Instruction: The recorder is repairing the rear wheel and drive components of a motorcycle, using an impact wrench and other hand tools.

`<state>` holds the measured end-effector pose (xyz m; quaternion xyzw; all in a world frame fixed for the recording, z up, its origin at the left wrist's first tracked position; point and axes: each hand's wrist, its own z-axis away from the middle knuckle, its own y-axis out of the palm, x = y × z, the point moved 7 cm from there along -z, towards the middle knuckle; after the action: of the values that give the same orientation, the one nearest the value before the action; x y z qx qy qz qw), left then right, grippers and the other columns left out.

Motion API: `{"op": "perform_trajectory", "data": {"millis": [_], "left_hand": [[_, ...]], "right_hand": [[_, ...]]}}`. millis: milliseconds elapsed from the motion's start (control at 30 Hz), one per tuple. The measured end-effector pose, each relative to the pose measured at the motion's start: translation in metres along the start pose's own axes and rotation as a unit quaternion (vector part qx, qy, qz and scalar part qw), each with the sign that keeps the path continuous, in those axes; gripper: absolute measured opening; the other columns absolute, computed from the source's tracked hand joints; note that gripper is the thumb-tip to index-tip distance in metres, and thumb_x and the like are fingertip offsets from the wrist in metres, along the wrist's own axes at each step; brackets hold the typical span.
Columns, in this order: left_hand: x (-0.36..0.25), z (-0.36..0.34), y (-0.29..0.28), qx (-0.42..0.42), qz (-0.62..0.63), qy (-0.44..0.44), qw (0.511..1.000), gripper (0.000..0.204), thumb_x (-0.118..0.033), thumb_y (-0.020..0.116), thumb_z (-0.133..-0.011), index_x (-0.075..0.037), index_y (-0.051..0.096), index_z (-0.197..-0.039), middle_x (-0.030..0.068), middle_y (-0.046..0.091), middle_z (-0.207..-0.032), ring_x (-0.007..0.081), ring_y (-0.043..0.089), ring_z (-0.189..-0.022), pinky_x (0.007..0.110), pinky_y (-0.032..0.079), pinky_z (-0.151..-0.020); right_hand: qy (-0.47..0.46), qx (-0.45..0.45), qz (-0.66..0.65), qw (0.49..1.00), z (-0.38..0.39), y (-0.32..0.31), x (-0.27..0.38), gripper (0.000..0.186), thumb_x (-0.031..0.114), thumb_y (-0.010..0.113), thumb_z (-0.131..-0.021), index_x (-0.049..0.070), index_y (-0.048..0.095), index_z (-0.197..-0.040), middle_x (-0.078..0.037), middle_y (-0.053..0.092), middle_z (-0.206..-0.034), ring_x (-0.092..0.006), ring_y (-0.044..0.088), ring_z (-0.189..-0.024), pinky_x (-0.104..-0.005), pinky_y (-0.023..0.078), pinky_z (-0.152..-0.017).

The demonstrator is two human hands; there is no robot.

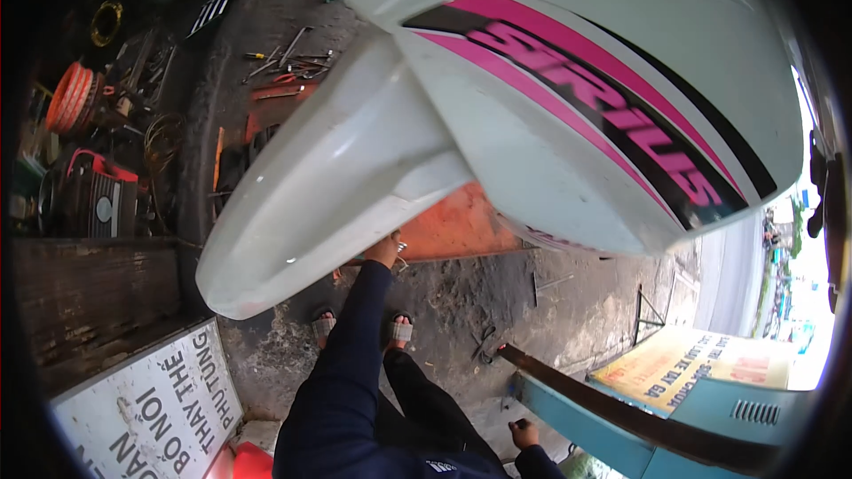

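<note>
A motorbike's white front mudguard (328, 168) fills the middle of the head view. Beside it is the bike's pale front body panel (550, 133) with pink and black stripes. My left hand (383, 251) reaches in at the mudguard's lower edge, where its fingers are mostly hidden. A small shiny metal part (402, 249) shows right by that hand. Low on the right, my right hand (524, 433) hangs away from the bike with its fingers curled in. Whether anything small lies in them cannot be made out.
Under the bike is an orange platform (461, 223). Hand tools (288, 58) lie on the floor beyond the mudguard. A white sign board (160, 408) stands at lower left. A blue-green cabinet (577, 417) with a brown bar (621, 404) stands at lower right. A metal tool (485, 346) lies near my feet.
</note>
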<state>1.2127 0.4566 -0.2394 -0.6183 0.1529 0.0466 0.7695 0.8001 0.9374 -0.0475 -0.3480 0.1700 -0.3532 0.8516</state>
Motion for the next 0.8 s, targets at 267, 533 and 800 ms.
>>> {"op": "perform_trajectory", "data": {"millis": [267, 533, 800], "left_hand": [[-0.009, 0.11, -0.043, -0.002, 0.183, 0.05, 0.982, 0.046, -0.02, 0.058, -0.083, -0.006, 0.048, -0.125, 0.0181, 0.059, -0.106, 0.0311, 0.059, -0.094, 0.044, 0.047, -0.082], [0.267, 0.266, -0.087, 0.438, 0.149, -0.154, 0.873, 0.049, -0.031, 0.065, -0.077, -0.005, 0.055, -0.117, 0.0206, 0.056, -0.116, 0.034, 0.053, -0.109, 0.043, 0.041, -0.092], [0.435, 0.039, -0.193, -0.047, 0.252, -0.26, 0.931, 0.033, -0.031, 0.065, -0.08, -0.001, 0.062, -0.094, 0.0197, 0.065, -0.087, 0.0374, 0.063, -0.082, 0.043, 0.048, -0.075]], "right_hand": [[-0.067, -0.027, -0.07, 0.995, -0.008, 0.005, 0.081, 0.025, 0.025, 0.064, -0.079, 0.0, 0.064, -0.081, -0.016, 0.065, -0.071, -0.0289, 0.065, -0.07, -0.0381, 0.049, -0.066], [-0.08, -0.044, -0.045, 0.995, 0.027, 0.031, 0.174, 0.034, 0.033, 0.062, -0.079, -0.001, 0.066, -0.083, -0.021, 0.066, -0.079, -0.0353, 0.064, -0.079, -0.0419, 0.049, -0.071], [-0.018, 0.018, -0.077, 0.997, 0.096, 0.116, 0.295, 0.03, 0.028, 0.062, -0.078, 0.001, 0.065, -0.09, -0.021, 0.065, -0.088, -0.0369, 0.062, -0.089, -0.0445, 0.049, -0.079]]}}
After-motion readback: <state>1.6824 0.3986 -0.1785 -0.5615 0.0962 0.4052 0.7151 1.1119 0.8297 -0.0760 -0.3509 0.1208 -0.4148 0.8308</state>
